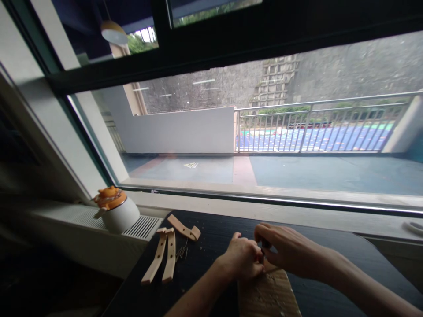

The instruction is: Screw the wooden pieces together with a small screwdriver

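Observation:
My left hand (243,257) is closed at the far end of a wooden board (269,295), fingers curled round something hidden beneath them. From the right, my right hand (291,248) meets it, its thumb and fingers pinching a small dark tool (265,243) pointed down at the left fingertips. A light patch of wood (271,266) shows between the hands; whether it is a separate piece I cannot tell. To the left lie curved wooden pieces with drilled holes: a pair side by side (169,255) and another hooked piece (183,228). Thin metal screws (181,253) lie close to them.
The black table (211,224) stands against the window sill (205,204). Wood crumbs dot the board and tabletop. A white pot with an orange lid (120,213) sits on the vented ledge at left. Beyond the glass are a walkway and railing (309,127).

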The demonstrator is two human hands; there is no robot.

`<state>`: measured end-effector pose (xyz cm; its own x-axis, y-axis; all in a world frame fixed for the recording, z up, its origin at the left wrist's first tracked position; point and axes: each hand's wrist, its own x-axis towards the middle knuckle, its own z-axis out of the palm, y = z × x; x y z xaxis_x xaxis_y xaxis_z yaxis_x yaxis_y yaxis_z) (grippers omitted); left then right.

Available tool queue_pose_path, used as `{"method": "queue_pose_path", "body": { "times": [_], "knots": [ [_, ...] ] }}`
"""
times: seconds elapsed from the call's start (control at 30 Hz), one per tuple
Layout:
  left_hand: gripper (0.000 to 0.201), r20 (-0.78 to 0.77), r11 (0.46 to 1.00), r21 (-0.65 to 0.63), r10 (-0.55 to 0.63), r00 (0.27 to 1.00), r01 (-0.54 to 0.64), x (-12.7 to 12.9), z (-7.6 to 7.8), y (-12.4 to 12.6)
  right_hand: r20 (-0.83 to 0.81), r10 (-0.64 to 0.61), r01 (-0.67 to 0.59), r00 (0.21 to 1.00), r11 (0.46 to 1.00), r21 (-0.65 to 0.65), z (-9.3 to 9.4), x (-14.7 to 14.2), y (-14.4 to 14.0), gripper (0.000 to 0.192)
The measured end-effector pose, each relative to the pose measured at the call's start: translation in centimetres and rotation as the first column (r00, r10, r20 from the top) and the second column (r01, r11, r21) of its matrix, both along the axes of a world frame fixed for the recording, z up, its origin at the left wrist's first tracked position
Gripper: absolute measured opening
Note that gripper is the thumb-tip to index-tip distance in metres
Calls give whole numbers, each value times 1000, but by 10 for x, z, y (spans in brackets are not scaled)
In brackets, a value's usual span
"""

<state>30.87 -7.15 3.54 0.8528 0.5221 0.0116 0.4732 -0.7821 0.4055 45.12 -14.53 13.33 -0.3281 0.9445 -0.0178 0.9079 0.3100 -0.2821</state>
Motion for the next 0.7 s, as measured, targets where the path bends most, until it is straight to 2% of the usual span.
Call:
{"method": "queue_pose_path", "body": {
  "times": [0.27, 0.5, 0.7],
  "knots": [
    [19, 28, 999, 50, -14, 1000, 13, 2, -12, 2, -39, -38, 41, 998, 997, 64, -6, -3, 0, 24],
    [19, 29, 998, 60, -27, 999, 25, 1, -9, 1, -127, 7, -2, 992, 999, 39, 5, -3, -5, 16],
    [17, -4, 998, 59, -11, 1000, 12, 2, -4, -1, -45, -28, 32, 999, 996, 88, -7, -1, -3, 10]
  ]
}}
